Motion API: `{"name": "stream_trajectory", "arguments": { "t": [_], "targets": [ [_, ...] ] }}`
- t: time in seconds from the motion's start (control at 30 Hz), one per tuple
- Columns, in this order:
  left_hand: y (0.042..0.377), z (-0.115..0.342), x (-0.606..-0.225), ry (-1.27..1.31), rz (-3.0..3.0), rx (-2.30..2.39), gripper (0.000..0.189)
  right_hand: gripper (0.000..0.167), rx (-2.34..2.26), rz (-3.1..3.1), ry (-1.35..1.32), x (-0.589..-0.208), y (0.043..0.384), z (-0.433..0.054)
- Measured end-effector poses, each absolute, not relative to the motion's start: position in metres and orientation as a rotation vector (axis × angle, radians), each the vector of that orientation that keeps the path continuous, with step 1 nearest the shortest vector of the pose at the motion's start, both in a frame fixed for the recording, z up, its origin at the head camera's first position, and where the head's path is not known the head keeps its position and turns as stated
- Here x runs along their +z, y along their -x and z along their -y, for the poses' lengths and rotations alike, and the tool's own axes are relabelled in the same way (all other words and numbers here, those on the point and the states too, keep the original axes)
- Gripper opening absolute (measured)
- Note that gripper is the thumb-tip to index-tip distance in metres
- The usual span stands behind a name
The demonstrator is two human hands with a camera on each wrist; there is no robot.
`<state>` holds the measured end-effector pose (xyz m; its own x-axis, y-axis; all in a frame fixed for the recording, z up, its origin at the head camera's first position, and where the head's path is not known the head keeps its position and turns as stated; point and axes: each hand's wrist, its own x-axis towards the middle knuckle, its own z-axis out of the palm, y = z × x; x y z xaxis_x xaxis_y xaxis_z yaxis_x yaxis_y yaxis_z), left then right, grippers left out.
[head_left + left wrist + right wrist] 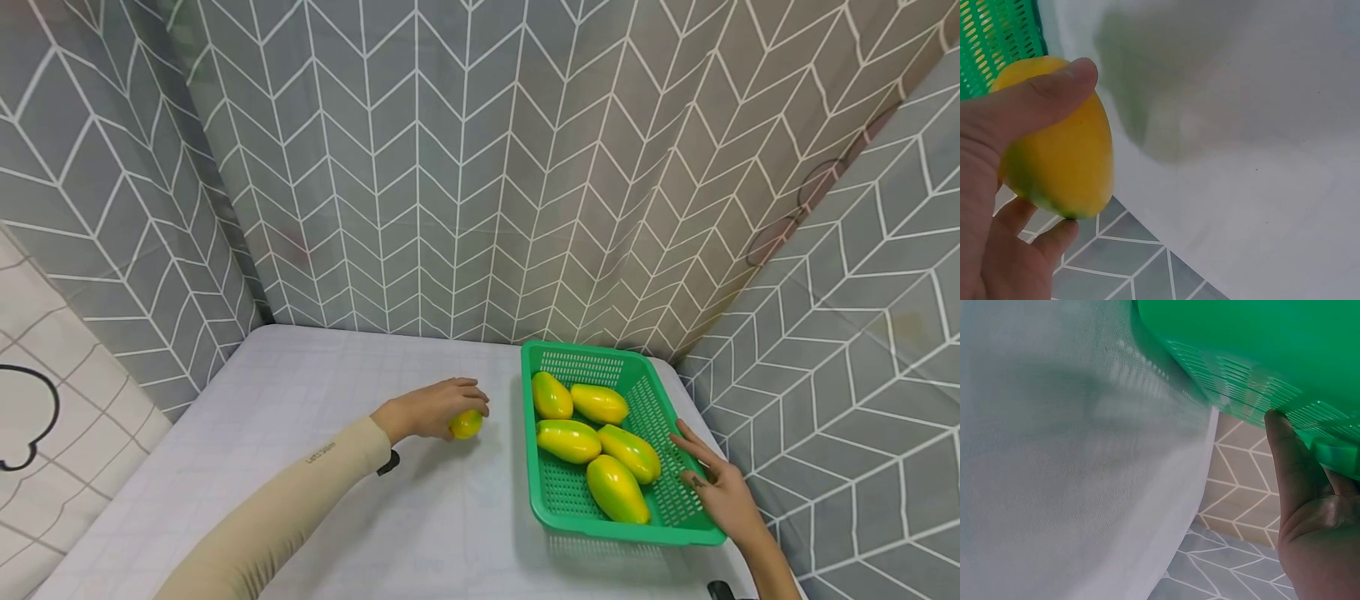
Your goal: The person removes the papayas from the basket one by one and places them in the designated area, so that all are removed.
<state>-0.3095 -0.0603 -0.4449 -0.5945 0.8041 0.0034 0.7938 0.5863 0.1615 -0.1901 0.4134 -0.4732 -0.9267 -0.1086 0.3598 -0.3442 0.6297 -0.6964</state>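
Note:
My left hand (433, 408) grips a yellow mango (466, 425) over the white table, left of the basket. Up close in the left wrist view, the mango (1063, 147) shows a green patch low on its side, with the thumb (1054, 90) across it and fingertips underneath. My right hand (723, 492) holds the right side of a green plastic basket (534, 479), some fingers over its rim. Against the slotted outer wall (1254, 381) lies one digit (1288, 447) in the right wrist view. Several yellow-green mangoes (567, 442) lie inside the basket.
The white-covered table (330, 367) ends close beyond the basket on the right. A grey curtain (442, 208) with white chevron lines hangs behind the table, and similar cloth (862, 400) stands close on the right.

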Motion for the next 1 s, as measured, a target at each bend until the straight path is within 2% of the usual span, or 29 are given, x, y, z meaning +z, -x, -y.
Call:
{"name": "stream_trajectory", "arguments": {
  "t": [1.0],
  "targets": [
    [0.312, 0.06, -0.466, -1.401, -2.759, 0.115, 0.057, 0.05, 1.215, 2.553, -0.359, -0.474, 0.19, -0.413]
  ]
}}
